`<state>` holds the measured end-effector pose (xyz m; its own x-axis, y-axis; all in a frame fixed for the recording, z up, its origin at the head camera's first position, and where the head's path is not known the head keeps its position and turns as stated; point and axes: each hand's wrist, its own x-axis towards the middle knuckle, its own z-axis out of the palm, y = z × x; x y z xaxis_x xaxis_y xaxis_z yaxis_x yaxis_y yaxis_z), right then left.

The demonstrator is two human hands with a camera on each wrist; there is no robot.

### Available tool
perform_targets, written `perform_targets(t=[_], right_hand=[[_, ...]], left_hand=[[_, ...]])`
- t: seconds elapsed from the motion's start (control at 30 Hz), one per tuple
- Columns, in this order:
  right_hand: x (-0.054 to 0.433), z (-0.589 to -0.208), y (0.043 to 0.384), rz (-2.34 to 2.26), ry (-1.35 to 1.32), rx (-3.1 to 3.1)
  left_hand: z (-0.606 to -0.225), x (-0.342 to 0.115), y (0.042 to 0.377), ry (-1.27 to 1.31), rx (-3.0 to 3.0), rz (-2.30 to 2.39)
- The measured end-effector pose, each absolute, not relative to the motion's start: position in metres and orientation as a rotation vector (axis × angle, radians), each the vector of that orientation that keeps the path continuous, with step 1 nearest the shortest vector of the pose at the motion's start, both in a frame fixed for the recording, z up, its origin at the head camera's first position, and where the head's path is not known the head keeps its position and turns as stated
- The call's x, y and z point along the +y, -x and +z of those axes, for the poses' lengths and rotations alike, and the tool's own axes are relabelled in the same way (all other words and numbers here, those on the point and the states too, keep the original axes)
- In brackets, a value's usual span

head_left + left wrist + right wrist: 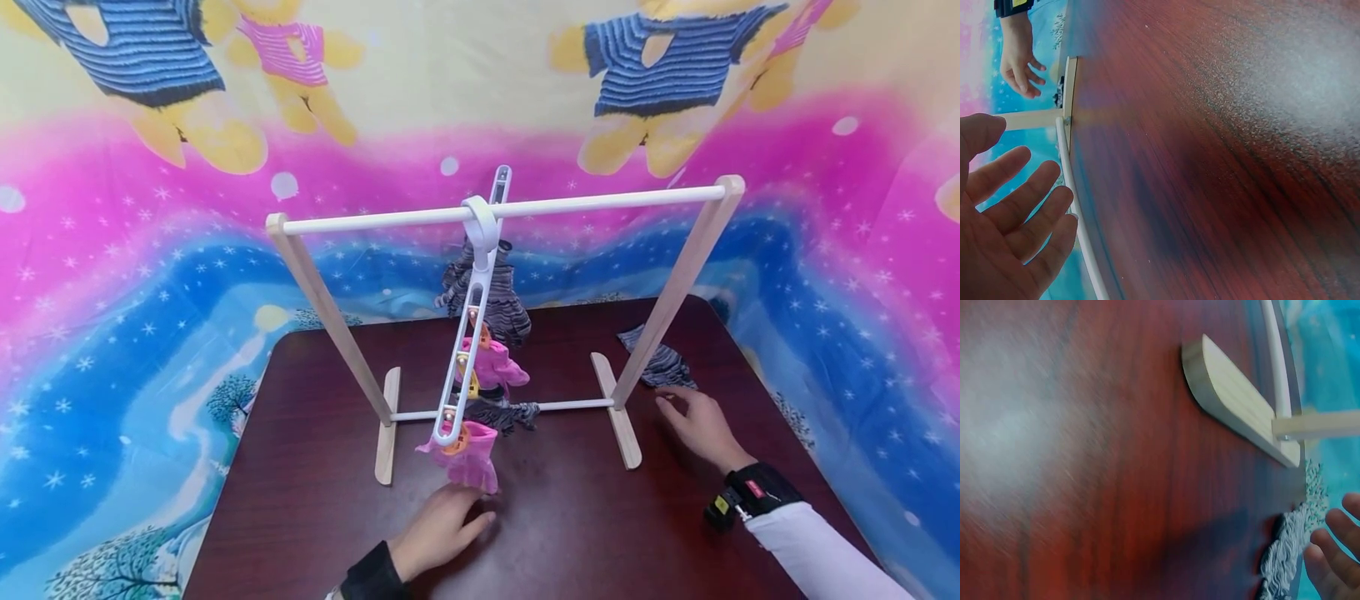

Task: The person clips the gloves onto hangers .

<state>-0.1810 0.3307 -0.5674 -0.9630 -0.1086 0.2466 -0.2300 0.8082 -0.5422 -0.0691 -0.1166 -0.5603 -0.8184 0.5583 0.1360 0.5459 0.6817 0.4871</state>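
My left hand (444, 527) hovers over the front of the table, just below a pink knit piece (474, 468); in the left wrist view its fingers are loosely spread and hold nothing. At the right, my right hand (699, 427) is near a dark grey striped knit piece (666, 367) lying on the table, its fingers relaxed. A white clip hanger (480, 287) hangs by its hook from the rack's rod. Orange and yellow clips along it hold pink and grey striped knit pieces, including a grey striped one (504, 412) and another pink one (495, 364).
The wooden rack (678, 283) stands mid-table, with a white top rod (615, 202) and flat feet (617, 421). More grey striped knitwear (506, 304) hangs at the hanger's far end. A patterned cloth backdrop (150, 292) surrounds the dark red table (300, 500).
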Motion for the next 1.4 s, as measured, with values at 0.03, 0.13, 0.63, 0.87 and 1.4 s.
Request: perform_targets(t=[0.03, 0.13, 0.63, 0.87, 1.4], right_hand=[[0.333, -0.567, 0.184, 0.867, -0.256, -2.773], [0.338, -0.565, 0.195, 0.855, -0.243, -2.736], [0.350, -0.565, 0.250, 0.782, -0.174, -2.844], [0.345, -0.567, 0.262, 0.762, -0.185, -2.971], [0.350, -0.588, 0.279, 0.605, -0.223, -3.127]], left_hand=[[-0.560, -0.116, 0.070, -0.939, 2.848, 0.814], [-0.559, -0.114, 0.073, -0.910, 2.804, 0.818], [-0.559, -0.110, 0.088, -0.906, 2.863, 0.794], [-0.561, -0.112, 0.093, -0.951, 2.924, 0.793], [-0.567, -0.124, 0.104, -0.956, 2.871, 0.850]])
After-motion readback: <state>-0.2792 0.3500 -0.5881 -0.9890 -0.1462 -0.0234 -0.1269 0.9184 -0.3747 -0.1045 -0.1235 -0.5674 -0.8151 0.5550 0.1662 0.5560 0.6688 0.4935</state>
